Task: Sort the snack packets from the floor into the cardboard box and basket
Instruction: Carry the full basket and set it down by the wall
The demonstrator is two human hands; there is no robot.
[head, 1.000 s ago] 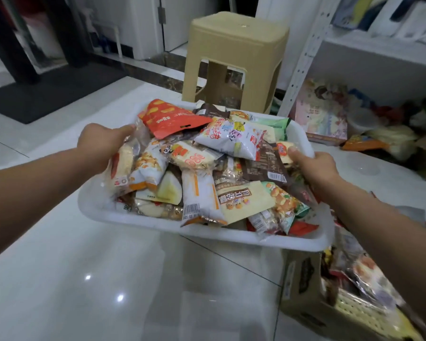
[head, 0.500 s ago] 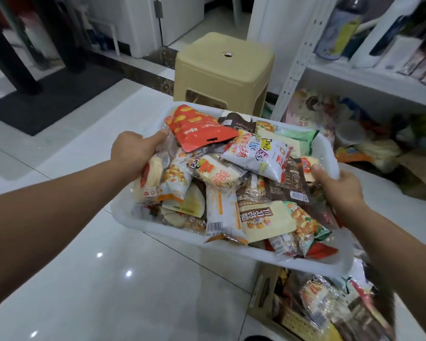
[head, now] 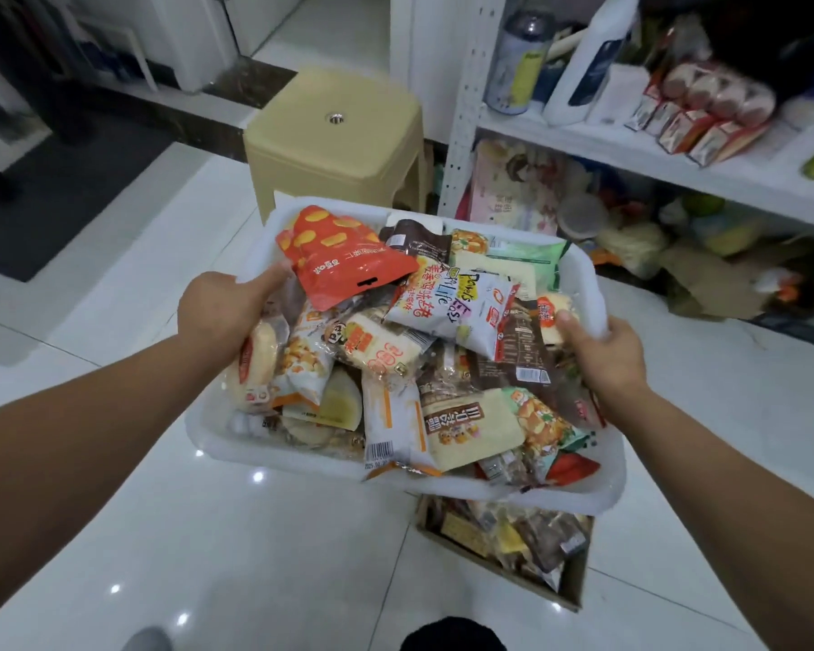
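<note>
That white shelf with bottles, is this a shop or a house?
Likely a home storeroom, possibly a small shop: a white metal shelf crammed with bottles and packets, a tan plastic stool, and a glossy white tiled floor.

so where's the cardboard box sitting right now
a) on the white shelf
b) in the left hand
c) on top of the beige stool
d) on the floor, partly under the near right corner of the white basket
d: the cardboard box stands on the floor tiles, partly hidden beneath the white basket, which the left hand and right hand grip by its sides.
</note>
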